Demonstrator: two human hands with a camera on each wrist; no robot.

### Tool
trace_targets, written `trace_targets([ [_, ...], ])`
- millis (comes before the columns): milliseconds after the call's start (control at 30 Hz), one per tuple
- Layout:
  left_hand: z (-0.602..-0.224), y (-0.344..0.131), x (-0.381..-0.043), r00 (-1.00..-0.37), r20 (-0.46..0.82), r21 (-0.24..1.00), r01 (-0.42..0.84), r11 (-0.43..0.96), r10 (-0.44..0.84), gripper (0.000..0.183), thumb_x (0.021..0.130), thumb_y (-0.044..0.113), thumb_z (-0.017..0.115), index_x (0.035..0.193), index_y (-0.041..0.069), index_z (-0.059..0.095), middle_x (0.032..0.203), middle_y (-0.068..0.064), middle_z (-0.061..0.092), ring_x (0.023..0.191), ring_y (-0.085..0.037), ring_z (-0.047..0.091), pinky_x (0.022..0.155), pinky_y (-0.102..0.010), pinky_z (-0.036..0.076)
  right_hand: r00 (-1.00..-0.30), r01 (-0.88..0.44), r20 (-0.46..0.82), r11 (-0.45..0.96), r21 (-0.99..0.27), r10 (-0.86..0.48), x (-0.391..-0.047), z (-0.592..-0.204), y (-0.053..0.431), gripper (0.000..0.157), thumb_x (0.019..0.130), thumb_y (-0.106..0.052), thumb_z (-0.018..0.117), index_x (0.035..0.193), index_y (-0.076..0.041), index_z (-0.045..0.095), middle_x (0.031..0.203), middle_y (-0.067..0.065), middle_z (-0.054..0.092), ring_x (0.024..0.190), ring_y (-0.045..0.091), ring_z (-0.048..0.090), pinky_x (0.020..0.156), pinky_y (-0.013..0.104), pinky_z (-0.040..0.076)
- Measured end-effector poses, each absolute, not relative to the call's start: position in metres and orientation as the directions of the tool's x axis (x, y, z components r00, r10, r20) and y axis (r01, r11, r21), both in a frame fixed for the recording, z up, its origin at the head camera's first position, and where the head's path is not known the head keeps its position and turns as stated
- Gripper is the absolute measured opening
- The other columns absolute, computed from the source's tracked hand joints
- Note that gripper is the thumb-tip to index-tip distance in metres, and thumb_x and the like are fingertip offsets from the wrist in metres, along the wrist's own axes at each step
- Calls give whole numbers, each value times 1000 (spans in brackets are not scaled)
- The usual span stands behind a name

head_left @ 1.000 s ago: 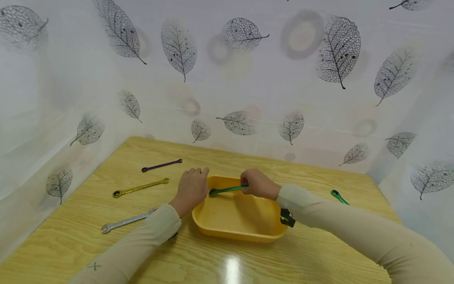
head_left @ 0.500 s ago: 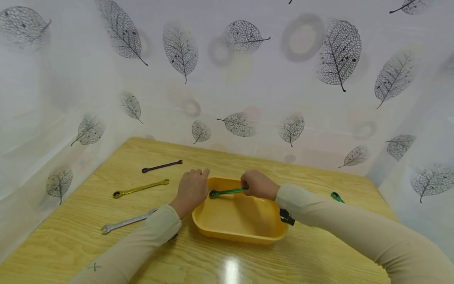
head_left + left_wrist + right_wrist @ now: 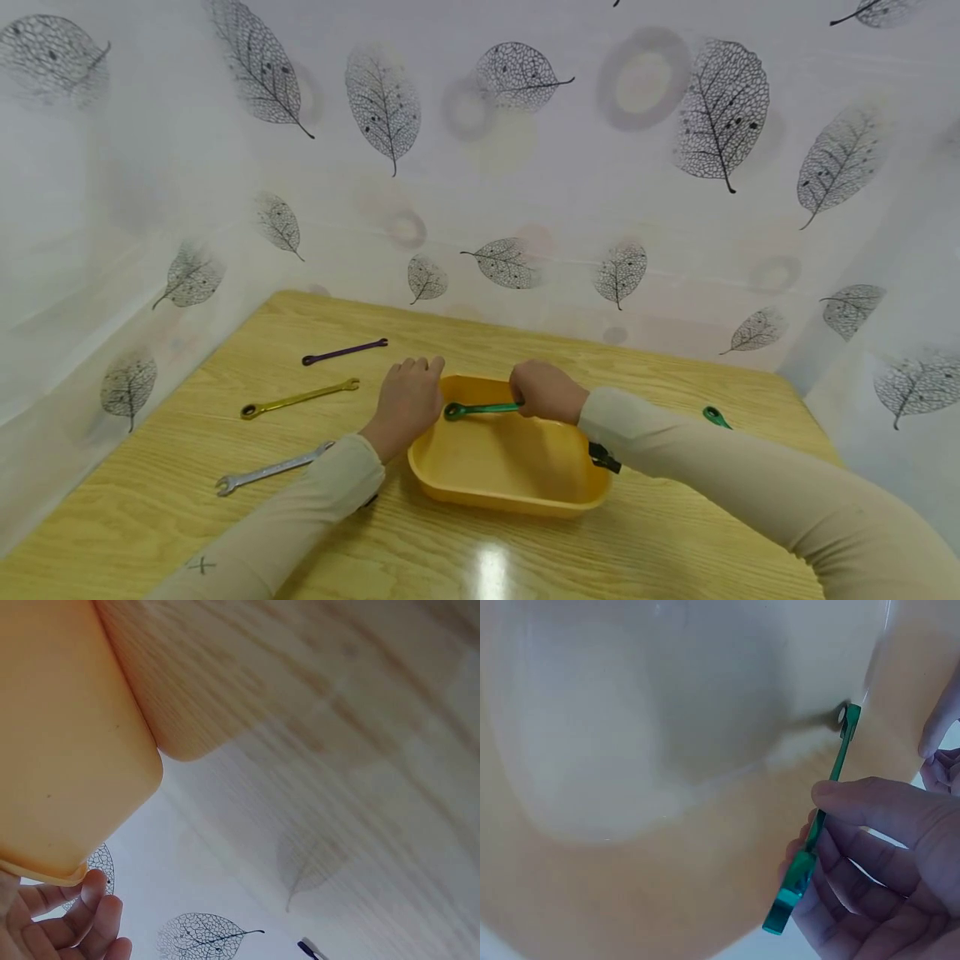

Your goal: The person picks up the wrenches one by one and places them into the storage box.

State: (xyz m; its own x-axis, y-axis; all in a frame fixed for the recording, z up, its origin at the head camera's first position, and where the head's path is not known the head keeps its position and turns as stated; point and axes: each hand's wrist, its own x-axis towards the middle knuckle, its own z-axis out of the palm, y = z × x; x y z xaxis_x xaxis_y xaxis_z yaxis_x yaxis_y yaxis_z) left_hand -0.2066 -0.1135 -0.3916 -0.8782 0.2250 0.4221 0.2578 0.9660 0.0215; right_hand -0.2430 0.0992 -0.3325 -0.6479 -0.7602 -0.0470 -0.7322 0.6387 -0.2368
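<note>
My right hand (image 3: 549,392) pinches a green ratcheting combination wrench (image 3: 483,408) by its shaft, over the far side of a yellow plastic tray (image 3: 510,505). In the right wrist view the thumb presses the wrench (image 3: 841,754) against the fingers, and its ring end is down close over the tray floor, with a shadow beside it. The open end sticks out past the hand (image 3: 889,855). At the tray's far left corner my left hand (image 3: 407,408) grips the rim; the left wrist view has its fingertips (image 3: 94,881) curled under the lip.
Purple (image 3: 345,352), gold (image 3: 300,398) and silver (image 3: 270,472) wrenches lie left of the tray on the wooden table (image 3: 420,550). Another green wrench (image 3: 716,417) is at the right, partly behind the sleeve. A black object (image 3: 603,457) sits by the tray's right side. A leaf-patterned sheet (image 3: 525,167) hangs behind.
The green wrench has dropped slightly and levelled out, its ring end a little lower inside the tray. My left hand keeps its place on the rim.
</note>
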Motion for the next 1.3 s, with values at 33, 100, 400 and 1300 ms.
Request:
trace_targets([
  [33, -392, -113, -207, -878, 422, 23, 258, 966, 225, 19, 85, 12, 59, 104, 6, 59, 86, -10, 65, 76, -24, 61, 70, -38, 51, -650, -729, -49, 641, -239, -758, -243, -333, 99, 52, 72, 11, 61, 54, -16, 21, 54, -5, 10, 53, 9, 6, 51, 25, 12],
  [100, -392, -113, -206, -878, 422, 24, 259, 966, 225, 20, 85, 12, 59, 104, 6, 59, 85, -10, 65, 76, -25, 61, 70, -38, 51, -648, -734, -43, 639, -230, -760, -243, -333, 100, 53, 71, 11, 62, 53, -17, 21, 54, -5, 10, 53, 9, 6, 51, 25, 11],
  [400, -391, -113, -207, -882, 418, 28, 251, 968, 217, 20, 84, 12, 60, 103, 6, 59, 84, -10, 64, 74, -24, 59, 69, -37, 50, -661, -733, -32, 655, -185, -749, -243, -338, 99, 56, 70, 9, 67, 51, -17, 22, 53, -6, 10, 53, 8, 7, 49, 23, 13],
  [1300, -392, -114, -208, -878, 421, 0, 252, 968, 228, 20, 83, 13, 61, 102, 6, 58, 83, -9, 64, 72, -22, 60, 65, -35, 50, -698, -715, -54, 699, -5, -715, -237, -351, 92, 27, 80, 8, 64, 64, -7, 49, 56, 5, 52, 51, 10, 35, 49, 24, 30],
])
